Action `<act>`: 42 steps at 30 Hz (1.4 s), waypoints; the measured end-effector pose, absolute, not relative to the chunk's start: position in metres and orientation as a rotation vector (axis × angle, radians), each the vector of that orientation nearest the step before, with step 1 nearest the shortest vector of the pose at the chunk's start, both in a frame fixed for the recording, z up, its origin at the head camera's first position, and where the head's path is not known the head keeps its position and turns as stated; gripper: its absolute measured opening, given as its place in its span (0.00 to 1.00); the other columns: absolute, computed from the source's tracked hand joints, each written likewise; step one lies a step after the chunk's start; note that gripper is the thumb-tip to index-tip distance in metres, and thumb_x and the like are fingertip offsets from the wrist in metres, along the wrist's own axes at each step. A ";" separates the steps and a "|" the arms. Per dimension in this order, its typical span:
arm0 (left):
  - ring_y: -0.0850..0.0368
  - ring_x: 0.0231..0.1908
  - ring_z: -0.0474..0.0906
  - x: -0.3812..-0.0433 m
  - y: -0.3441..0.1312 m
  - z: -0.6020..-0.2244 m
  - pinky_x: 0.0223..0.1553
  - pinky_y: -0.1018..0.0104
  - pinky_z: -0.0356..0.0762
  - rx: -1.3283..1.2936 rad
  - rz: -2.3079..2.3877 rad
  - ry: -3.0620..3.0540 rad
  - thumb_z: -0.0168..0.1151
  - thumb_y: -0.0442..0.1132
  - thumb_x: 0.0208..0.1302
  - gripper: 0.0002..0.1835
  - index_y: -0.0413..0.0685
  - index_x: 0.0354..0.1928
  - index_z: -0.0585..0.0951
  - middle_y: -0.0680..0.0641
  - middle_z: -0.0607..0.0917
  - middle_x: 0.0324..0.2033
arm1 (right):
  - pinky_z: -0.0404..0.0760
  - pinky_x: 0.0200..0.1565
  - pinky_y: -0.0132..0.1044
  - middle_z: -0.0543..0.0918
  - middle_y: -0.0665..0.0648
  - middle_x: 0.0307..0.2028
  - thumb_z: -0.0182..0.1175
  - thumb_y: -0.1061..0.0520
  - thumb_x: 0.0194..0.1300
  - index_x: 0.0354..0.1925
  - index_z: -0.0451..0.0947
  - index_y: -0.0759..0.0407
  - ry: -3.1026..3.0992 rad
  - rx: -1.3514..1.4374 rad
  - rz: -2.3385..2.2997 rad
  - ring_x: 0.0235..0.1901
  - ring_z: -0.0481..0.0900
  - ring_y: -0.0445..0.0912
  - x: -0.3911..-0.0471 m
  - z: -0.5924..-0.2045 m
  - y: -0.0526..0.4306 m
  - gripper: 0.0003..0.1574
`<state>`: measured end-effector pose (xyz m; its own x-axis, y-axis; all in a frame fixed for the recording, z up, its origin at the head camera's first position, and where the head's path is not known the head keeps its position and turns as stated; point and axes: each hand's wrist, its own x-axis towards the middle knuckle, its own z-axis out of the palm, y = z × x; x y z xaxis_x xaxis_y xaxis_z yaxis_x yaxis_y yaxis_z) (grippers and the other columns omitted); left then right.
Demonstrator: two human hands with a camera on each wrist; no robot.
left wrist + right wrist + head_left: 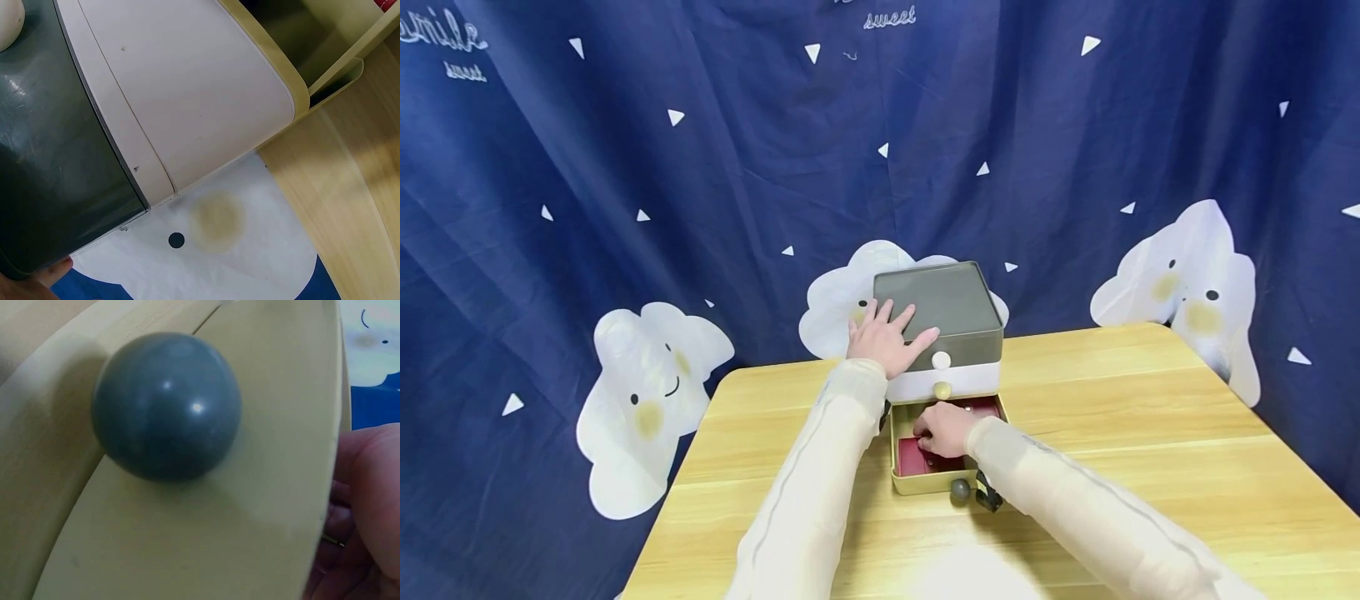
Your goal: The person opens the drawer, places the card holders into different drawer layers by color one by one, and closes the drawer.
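Observation:
A small three-tier drawer box stands on the table, with a dark grey top (940,300), a white middle tier (955,380) and a yellow bottom drawer (925,483) pulled out. My left hand (882,340) rests on the grey top with its fingers spread. Inside the drawer, my right hand (946,429) has curled fingers at a dark red wallet-like case (913,458) with a small metal stud. The hand and drawer front partly hide its grip. Another dark red item (987,407) lies at the drawer's back. A round grey knob (165,406) sits on the drawer front.
The wooden table (1120,433) extends to both sides of the box. A dark blue curtain (760,167) with white clouds and triangles hangs right behind it. The upper tiers carry a white knob (941,360) and a yellow knob (942,390).

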<state>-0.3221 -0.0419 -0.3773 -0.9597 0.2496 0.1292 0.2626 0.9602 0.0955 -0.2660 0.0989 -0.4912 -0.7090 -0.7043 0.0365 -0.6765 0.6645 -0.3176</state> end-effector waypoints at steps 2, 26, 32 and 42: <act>0.45 0.73 0.42 -0.323 -0.042 -0.379 0.66 0.33 0.43 -0.391 -0.174 -2.989 0.19 0.85 0.51 0.50 0.74 0.72 0.58 0.48 0.56 0.73 | 0.80 0.46 0.42 0.86 0.52 0.36 0.63 0.58 0.61 0.39 0.85 0.60 2.782 -1.181 -0.531 0.41 0.83 0.47 -0.265 -0.491 0.102 0.09; 0.45 0.73 0.41 -0.321 -0.042 -0.376 0.65 0.33 0.44 -0.382 -0.166 -3.002 0.21 0.84 0.52 0.48 0.74 0.72 0.58 0.49 0.56 0.73 | 0.77 0.53 0.51 0.83 0.67 0.47 0.46 0.47 0.76 0.56 0.74 0.72 2.117 -0.672 -1.623 0.47 0.82 0.56 -0.229 -0.476 0.114 0.29; 0.45 0.73 0.41 -0.322 -0.042 -0.378 0.65 0.32 0.43 -0.375 -0.187 -2.998 0.21 0.85 0.52 0.48 0.74 0.72 0.58 0.49 0.56 0.73 | 0.71 0.59 0.53 0.75 0.73 0.56 0.39 0.37 0.76 0.62 0.67 0.74 1.717 -0.477 -1.883 0.56 0.75 0.63 -0.214 -0.470 0.117 0.42; 0.46 0.74 0.41 -0.321 -0.042 -0.376 0.65 0.33 0.44 -0.369 -0.197 -3.002 0.23 0.84 0.53 0.47 0.74 0.72 0.59 0.49 0.56 0.73 | 0.66 0.63 0.50 0.67 0.75 0.62 0.31 0.29 0.73 0.67 0.56 0.77 1.332 -0.346 -2.001 0.62 0.69 0.62 -0.196 -0.477 0.135 0.54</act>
